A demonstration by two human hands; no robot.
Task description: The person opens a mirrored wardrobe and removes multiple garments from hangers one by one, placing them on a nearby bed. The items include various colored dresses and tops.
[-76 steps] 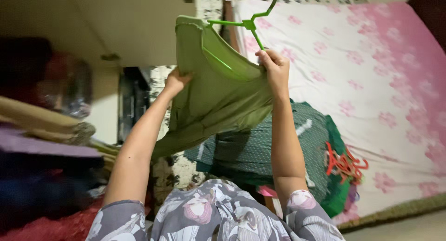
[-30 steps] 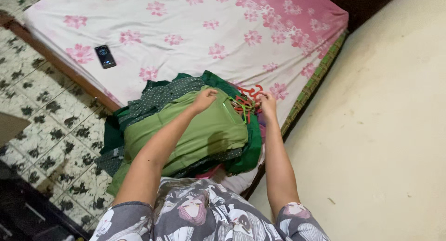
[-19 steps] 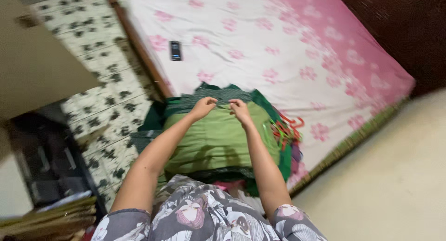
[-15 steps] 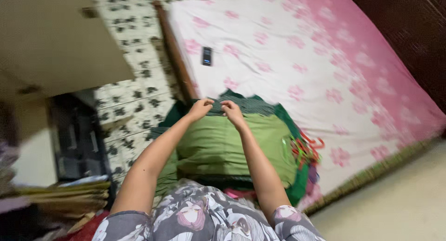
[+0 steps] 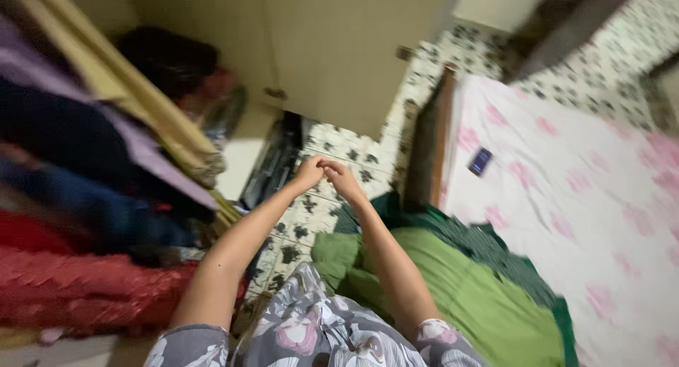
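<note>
My left hand (image 5: pixel 309 172) and my right hand (image 5: pixel 342 181) are raised in front of me over the tiled floor, fingertips touching each other. Both have their fingers curled and nothing shows in them; the picture is blurred. Below my right forearm the green garment (image 5: pixel 460 289) lies spread on a pile of dark green dotted clothes (image 5: pixel 488 243) at the bed's near edge. Neither hand touches the garment.
On the left is an open wardrobe with stacked folded clothes (image 5: pixel 85 162) and a red fabric (image 5: pixel 78 289) below. Its cream door (image 5: pixel 346 48) stands ahead. A dark phone (image 5: pixel 480 161) lies on the pink-flowered bedsheet (image 5: pixel 601 204). A patterned tile floor (image 5: pixel 332 144) runs between the wardrobe and the bed.
The green garment went from held up on its hanger to lying on the pile. My hands left it and came together, and my view swung left from the bed toward the wardrobe.
</note>
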